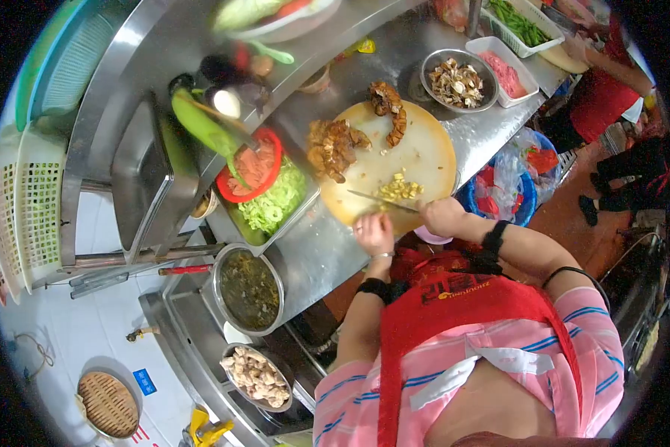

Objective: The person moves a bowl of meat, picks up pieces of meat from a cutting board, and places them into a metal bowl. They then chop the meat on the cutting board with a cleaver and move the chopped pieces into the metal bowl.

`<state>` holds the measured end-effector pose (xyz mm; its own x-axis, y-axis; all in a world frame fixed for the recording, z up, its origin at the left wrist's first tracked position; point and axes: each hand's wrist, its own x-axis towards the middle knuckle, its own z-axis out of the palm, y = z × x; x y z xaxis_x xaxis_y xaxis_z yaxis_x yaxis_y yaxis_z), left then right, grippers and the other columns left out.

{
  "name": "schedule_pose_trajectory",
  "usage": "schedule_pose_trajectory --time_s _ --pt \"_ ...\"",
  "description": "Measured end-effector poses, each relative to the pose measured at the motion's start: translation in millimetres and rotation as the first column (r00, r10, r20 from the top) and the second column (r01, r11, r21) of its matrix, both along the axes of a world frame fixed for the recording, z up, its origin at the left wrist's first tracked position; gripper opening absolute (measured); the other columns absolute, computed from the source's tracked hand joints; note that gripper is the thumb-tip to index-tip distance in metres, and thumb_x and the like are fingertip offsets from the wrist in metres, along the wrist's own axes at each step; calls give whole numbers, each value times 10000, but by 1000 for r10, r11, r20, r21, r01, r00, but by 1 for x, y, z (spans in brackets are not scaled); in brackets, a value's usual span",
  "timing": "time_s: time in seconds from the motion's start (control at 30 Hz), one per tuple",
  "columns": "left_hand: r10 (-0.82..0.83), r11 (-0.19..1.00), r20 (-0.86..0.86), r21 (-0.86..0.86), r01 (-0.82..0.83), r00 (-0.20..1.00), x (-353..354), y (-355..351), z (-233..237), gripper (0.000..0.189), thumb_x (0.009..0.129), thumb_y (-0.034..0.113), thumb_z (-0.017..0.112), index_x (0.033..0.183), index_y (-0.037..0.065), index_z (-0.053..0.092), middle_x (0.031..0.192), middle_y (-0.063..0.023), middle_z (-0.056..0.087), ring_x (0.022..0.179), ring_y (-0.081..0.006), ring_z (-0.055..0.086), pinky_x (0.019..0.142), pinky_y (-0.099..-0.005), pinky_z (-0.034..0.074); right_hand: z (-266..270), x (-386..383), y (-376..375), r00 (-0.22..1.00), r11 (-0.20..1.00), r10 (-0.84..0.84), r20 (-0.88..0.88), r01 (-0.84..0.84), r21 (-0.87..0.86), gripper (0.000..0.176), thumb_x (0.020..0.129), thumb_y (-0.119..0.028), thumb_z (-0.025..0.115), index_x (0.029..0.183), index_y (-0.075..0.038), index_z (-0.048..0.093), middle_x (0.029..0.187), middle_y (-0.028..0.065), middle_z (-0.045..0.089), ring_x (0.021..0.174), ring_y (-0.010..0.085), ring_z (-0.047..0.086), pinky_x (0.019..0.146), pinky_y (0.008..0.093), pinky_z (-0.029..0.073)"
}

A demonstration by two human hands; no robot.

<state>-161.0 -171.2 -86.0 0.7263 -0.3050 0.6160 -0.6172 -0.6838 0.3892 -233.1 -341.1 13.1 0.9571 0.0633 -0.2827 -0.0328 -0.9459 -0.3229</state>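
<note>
My right hand [441,217] grips a knife [383,200], its blade lying over the near part of a round cutting board [432,141]. My left hand [374,235] is at the board's near-left edge, below the blade, with fingers curled together; whatever they may hold is hidden. Just above the knife is a small heap of chopped pale-yellow pieces [400,188]. A brown, rough-surfaced chunk [336,147] rests on the board's left side, and a dark brown sliced strip [396,123] lies toward the back.
A bowl of sliced mushrooms [456,83] and a tray of pink meat [502,73] stand back right. On the left are shredded greens [272,200] under a red bowl [275,149], a pot of dark liquid [248,289] and a bowl of pale chunks [254,376]. Another person [607,97] works at right.
</note>
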Motion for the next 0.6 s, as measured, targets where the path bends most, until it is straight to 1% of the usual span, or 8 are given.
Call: schedule_pose_trajectory --time_s 0.13,0.23,0.3,0.37,0.4,0.5,0.57,0.6 --pt "-39 999 -14 -10 39 999 -1 0 6 122 680 88 661 756 91 566 775 -46 580 792 -240 535 768 -355 405 -17 9 0 999 999 31 7 -31 -31 202 762 -121 462 901 20 499 672 167 620 615 295 627 535 397 490" --pt "-44 999 -4 -27 44 999 2 1 7 118 682 85 663 747 86 564 782 -45 585 789 -239 537 770 -355 405 -4 8 -3 999 998 44 24 -43 -37 192 762 -121 464 890 19 494 674 167 621 614 295 628 529 395 490" --pt "-61 998 -69 -32 59 996 0 5 1 154 684 106 674 795 81 570 842 -57 583 822 -247 535 780 -357 405 -9 4 -2 999 999 41 16 -41 -23 183 762 -123 467 878 16 494 672 165 621 609 296 627 525 392 490" --pt "-63 997 -74 -39 60 995 -5 8 1 189 685 128 681 831 79 571 877 -66 576 849 -256 529 790 -364 401 -32 4 -2 996 1000 11 94 -8 -30 225 742 -144 491 904 11 476 607 152 600 536 299 605 489 402 478" --pt "-66 997 -65 -49 63 996 -2 9 2 227 686 150 688 866 77 571 913 -74 569 875 -265 522 801 -370 397 -30 8 -5 995 999 12 104 -9 -33 225 742 -144 491 904 11 476 607 152 600 536 299 605 489 402 478" --pt "-48 998 -93 30 51 995 -8 23 8 295 682 195 699 916 74 566 950 -85 554 916 -280 503 821 -385 385 -20 9 -7 997 998 43 66 -41 -37 214 749 -149 487 895 7 478 620 157 602 547 299 607 492 407 478" --pt "-47 998 -95 36 51 994 -7 30 -1 283 689 217 687 914 89 571 966 -81 552 919 -280 504 821 -395 385 -3 5 -3 999 998 30 -26 -31 -55 191 767 -125 465 903 5 496 693 157 622 609 300 623 527 401 485" --pt "-49 998 -99 45 53 994 -9 34 -3 272 697 240 675 911 104 576 981 -76 550 922 -281 506 822 -406 385 -9 5 0 999 998 31 -34 -33 -52 191 767 -125 465 903 5 496 693 157 622 609 300 623 527 401 485"
